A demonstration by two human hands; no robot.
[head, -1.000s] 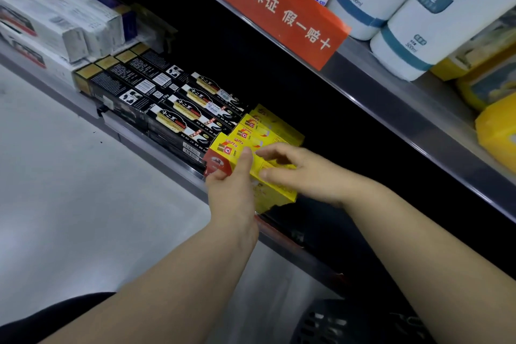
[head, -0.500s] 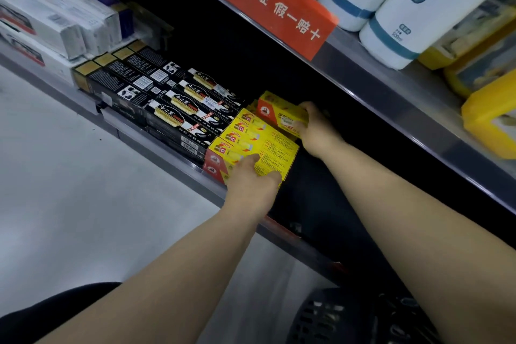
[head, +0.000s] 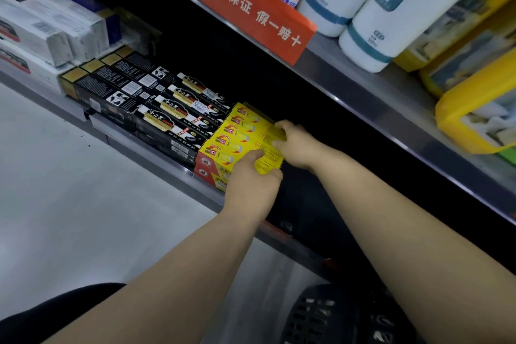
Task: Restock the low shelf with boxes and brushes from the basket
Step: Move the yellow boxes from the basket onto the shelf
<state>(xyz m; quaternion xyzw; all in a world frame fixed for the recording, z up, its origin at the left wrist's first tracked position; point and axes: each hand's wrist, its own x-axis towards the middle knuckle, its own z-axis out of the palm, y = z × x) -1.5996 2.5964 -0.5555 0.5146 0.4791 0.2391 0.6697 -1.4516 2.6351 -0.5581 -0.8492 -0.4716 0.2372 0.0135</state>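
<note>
A row of yellow boxes (head: 237, 135) lies on the low shelf (head: 156, 152), right of the black boxes (head: 167, 116). My left hand (head: 251, 184) grips the front yellow box, thumb on its top and fingers curled round its right end. My right hand (head: 297, 146) reaches in from the right and pinches the right ends of the yellow boxes further back. The dark plastic basket (head: 335, 315) stands on the floor at the bottom right; what it holds is too dark to make out. No brushes are visible.
White boxes (head: 42, 31) are stacked at the shelf's far left. The upper shelf overhangs with an orange sign (head: 251, 5), white bottles (head: 377, 8) and yellow packs (head: 474, 109). The low shelf right of the yellow boxes is dark. Pale floor (head: 69, 204) lies to the left.
The yellow box my right hand held raised at the back now lies in the row. My right hand has come forward to the box ends. My left hand has stayed at the front box.
</note>
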